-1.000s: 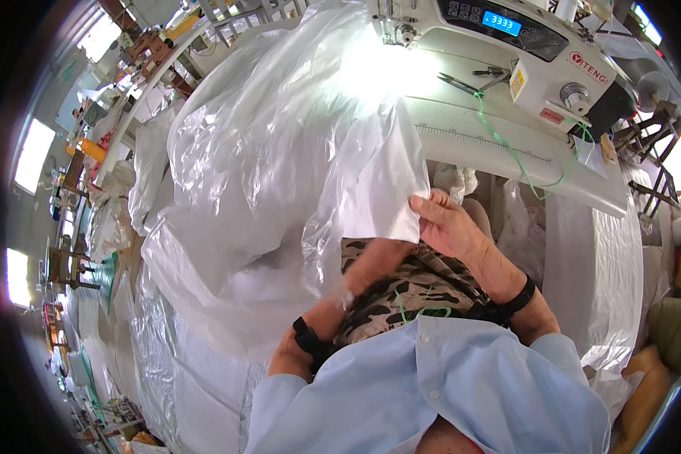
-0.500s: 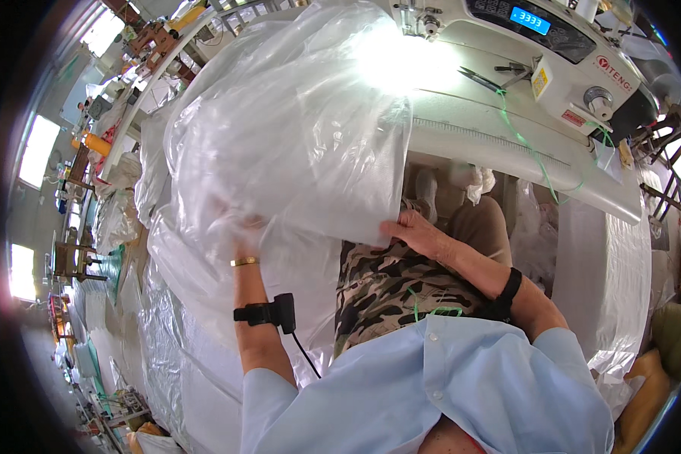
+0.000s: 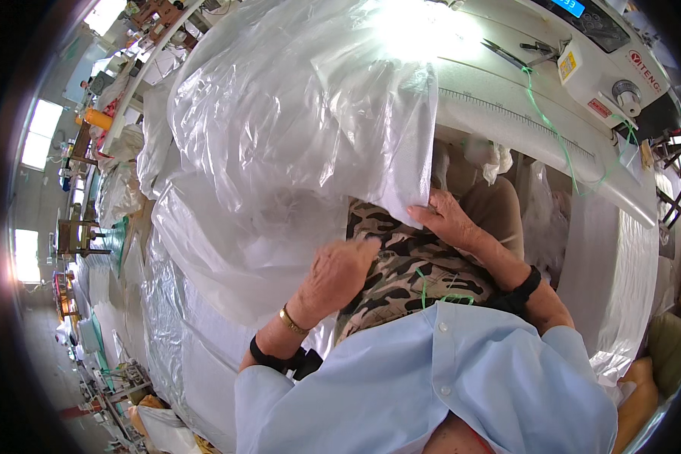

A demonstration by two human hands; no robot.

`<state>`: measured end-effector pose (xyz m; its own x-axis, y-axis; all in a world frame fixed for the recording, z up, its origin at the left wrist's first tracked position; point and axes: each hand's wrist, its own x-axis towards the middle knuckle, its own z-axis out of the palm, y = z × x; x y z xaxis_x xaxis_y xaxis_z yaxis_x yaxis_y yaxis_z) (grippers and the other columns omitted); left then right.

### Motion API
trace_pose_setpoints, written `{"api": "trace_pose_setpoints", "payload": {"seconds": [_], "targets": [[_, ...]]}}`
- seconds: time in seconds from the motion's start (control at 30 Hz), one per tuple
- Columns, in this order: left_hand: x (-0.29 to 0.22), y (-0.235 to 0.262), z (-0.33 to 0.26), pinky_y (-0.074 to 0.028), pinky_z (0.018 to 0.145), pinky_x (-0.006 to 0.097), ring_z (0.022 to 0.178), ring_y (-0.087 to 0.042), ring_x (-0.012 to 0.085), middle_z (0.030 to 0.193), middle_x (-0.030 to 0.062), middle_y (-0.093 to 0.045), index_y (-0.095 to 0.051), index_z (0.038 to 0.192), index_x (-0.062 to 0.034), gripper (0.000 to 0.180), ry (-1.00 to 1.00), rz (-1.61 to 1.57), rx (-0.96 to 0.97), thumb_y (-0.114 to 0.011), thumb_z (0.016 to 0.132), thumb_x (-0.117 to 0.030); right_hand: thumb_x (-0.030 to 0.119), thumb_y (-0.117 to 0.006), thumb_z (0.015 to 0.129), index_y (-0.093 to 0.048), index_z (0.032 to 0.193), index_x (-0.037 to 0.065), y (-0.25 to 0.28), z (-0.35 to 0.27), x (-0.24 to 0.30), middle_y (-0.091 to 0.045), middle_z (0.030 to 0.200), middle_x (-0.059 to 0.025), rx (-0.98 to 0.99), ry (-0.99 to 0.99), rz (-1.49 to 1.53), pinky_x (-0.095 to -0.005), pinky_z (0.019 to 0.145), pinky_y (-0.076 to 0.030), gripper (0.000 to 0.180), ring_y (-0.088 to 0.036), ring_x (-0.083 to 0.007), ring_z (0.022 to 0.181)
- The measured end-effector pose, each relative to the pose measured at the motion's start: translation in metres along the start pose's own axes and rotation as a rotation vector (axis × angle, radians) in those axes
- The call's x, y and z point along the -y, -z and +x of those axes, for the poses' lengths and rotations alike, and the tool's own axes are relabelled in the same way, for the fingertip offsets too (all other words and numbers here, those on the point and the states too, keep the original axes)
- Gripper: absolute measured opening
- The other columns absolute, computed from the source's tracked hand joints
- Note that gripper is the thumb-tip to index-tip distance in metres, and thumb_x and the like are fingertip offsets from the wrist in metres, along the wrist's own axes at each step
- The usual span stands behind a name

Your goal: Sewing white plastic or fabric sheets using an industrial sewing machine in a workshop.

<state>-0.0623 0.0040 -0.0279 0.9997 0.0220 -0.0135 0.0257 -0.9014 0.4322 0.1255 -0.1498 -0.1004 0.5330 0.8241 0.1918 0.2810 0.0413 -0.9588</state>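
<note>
A large sheet of clear, wrinkled plastic film [image 3: 280, 113] spreads over the left of the sewing table and hangs down toward my lap. A whitish layer shows at its right edge. My right hand [image 3: 450, 221] pinches the lower right corner of this plastic film between thumb and fingers, just above my camouflage-patterned lap. Off the film, my left hand [image 3: 337, 276] hovers over the left side of my lap, its back turned up. Its fingers are blurred and partly hidden, so I cannot tell whether they hold anything.
A white sewing machine [image 3: 594, 68] with a small screen stands at the upper right under a bright lamp. Thread snips [image 3: 505, 54] with green thread lie beside it. A ruler strip [image 3: 507, 117] runs along the table. More white film [image 3: 609, 265] hangs at the right.
My left hand has come off the film and moved right and nearer to me, over my lap. My right hand still grips the corner, and the film's lower part has lifted away from my left side.
</note>
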Motion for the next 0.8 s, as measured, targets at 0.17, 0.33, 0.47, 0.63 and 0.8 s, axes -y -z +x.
{"api": "trace_pose_setpoints", "payload": {"seconds": [0.17, 0.33, 0.47, 0.63, 0.8], "targets": [[0.014, 0.006, 0.053, -0.052, 0.074, 0.036, 0.083, -0.065, 0.0349, 0.097, 0.0172, -0.067, -0.063, 0.106, -0.0009, 0.021, -0.112, -0.148, -0.562, -0.058, 0.086, 0.003, 0.027, -0.062, 0.09, -0.062, 0.105, -0.008, 0.018, -0.006, -0.014, -0.064, 0.075, -0.0085, 0.04, -0.388, 0.057, -0.0307, 0.065, -0.048, 0.038, -0.056, -0.011, 0.069], [0.031, 0.003, 0.062, -0.052, 0.077, 0.028, 0.089, -0.068, 0.0167, 0.097, 0.0102, -0.07, -0.063, 0.113, -0.0025, 0.02, 0.118, -0.577, -0.522, -0.052, 0.097, -0.005, 0.025, -0.062, 0.09, -0.062, 0.09, -0.007, 0.024, -0.01, 0.005, -0.062, 0.068, -0.0156, -0.155, -0.31, -0.396, -0.0355, 0.058, -0.047, 0.032, -0.061, -0.0245, 0.06], [0.036, 0.013, 0.052, -0.051, 0.072, 0.025, 0.083, -0.067, 0.0114, 0.086, 0.0059, -0.069, -0.067, 0.11, -0.0031, 0.02, 0.165, -0.594, -0.54, -0.051, 0.098, -0.007, 0.02, -0.061, 0.091, -0.06, 0.085, -0.005, 0.019, -0.024, 0.06, -0.064, 0.071, -0.0167, -0.322, -0.055, -0.506, -0.0361, 0.058, -0.048, 0.026, -0.062, -0.0307, 0.063], [0.035, 0.026, 0.047, -0.048, 0.062, 0.022, 0.07, -0.062, 0.0075, 0.075, 0.0024, -0.065, -0.068, 0.108, -0.0031, 0.02, 0.168, -0.617, -0.497, -0.052, 0.098, -0.008, 0.018, -0.06, 0.093, -0.052, 0.125, -0.002, -0.017, -0.002, 0.06, -0.067, 0.078, -0.0123, 0.089, -0.564, 0.137, -0.0311, 0.06, -0.051, 0.039, -0.062, -0.0191, 0.06], [0.029, 0.034, 0.045, -0.046, 0.06, 0.02, 0.068, -0.06, 0.0055, 0.073, 0.0017, -0.064, -0.068, 0.108, -0.0022, 0.019, 0.12, -0.713, -0.481, -0.053, 0.098, -0.01, 0.019, -0.06, 0.093, -0.038, 0.142, 0.001, -0.06, 0.009, 0.001, -0.068, 0.089, -0.0122, 0.034, -0.951, 0.635, -0.0315, 0.065, -0.055, 0.056, -0.063, -0.0157, 0.067]]}}
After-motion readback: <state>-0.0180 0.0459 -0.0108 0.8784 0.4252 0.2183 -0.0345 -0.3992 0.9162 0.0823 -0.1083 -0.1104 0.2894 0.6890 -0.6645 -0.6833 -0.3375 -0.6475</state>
